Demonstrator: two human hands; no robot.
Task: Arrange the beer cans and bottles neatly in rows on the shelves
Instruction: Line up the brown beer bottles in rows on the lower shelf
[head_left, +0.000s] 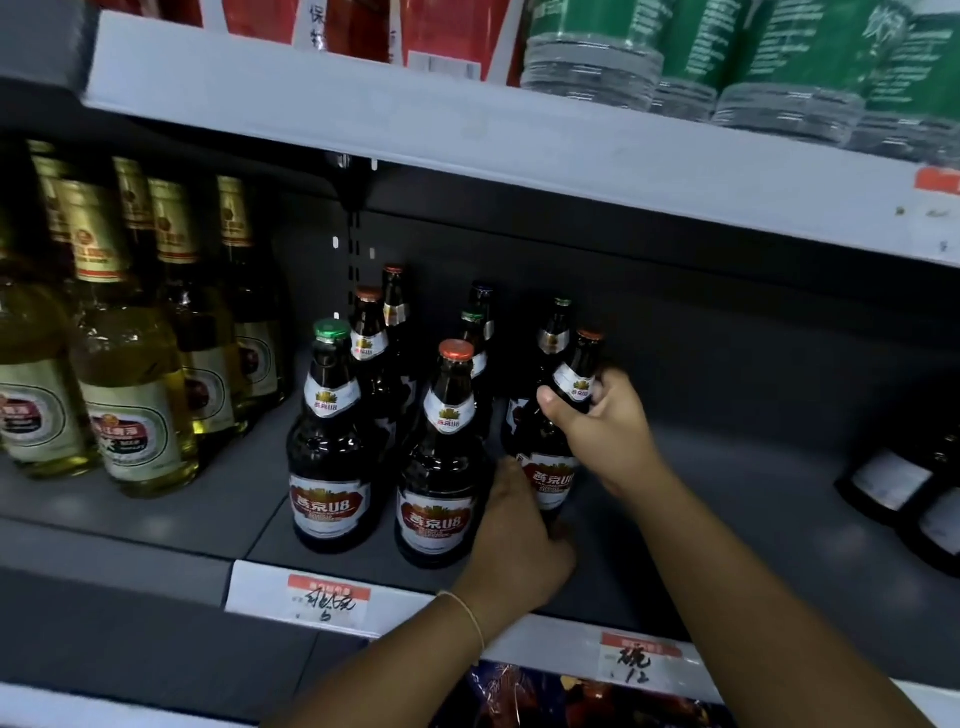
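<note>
Head view: right hand (602, 426) grip wrapped around the neck of a brown beer bottle (558, 447) standing on the shelf (727, 519); left hand (519, 540) grip closed around its base, beside two matching bottles (332, 447).

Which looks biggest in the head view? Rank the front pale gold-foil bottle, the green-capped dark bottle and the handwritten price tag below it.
1. Pale gold-foil bottle, the largest, though it stands nearest the camera.
2. Green-capped dark bottle, somewhat smaller.
3. Handwritten price tag, clearly the smallest.
</note>
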